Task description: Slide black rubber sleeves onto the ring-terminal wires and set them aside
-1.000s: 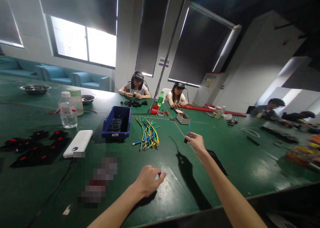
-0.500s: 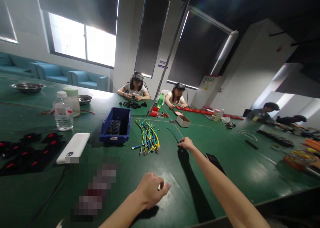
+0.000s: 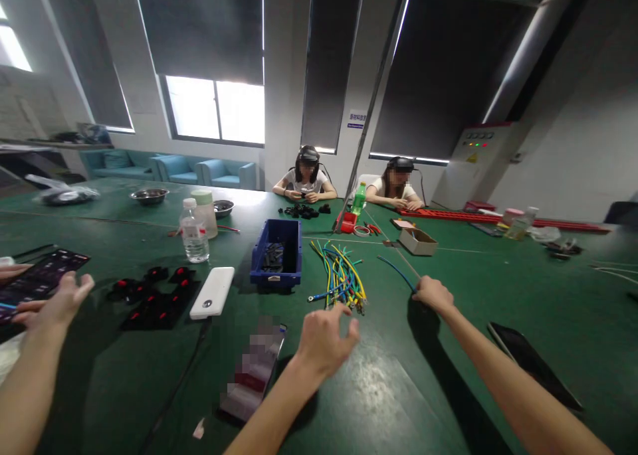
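Note:
My right hand is closed on the near end of a blue wire, which points away toward the upper left, just above the green table. My left hand has its thumb and forefinger apart, with nothing seen between them. Its fingertips are at the near end of a bundle of wires in yellow, green and blue, some tipped with metal ring lugs. Whether they touch the bundle I cannot tell. Left of the bundle stands a blue bin holding small black pieces.
A phone lies by my left forearm, a dark phone by my right. A white power bank, black parts and a water bottle stand left. Another person's hand is near a lit phone. Two people sit opposite.
My view has turned left, bringing another person's hands and phone into sight. My left hand has moved forward to the wire bundle. My right hand still holds the blue wire.

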The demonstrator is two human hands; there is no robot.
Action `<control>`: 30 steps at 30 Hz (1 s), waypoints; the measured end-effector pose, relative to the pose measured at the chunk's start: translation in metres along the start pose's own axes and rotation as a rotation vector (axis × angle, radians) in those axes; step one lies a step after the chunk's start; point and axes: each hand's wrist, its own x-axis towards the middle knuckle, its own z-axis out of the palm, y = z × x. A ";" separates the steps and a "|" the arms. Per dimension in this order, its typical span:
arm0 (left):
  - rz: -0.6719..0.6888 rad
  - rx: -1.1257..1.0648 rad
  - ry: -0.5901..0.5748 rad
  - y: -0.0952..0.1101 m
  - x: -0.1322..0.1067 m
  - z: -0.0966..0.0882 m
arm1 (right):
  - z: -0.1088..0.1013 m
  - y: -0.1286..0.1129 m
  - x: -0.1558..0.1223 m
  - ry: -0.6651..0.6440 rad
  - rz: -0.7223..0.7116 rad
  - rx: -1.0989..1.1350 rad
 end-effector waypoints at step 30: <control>-0.537 0.405 0.090 -0.175 0.136 -0.027 | 0.058 0.019 -0.064 0.363 -0.365 0.359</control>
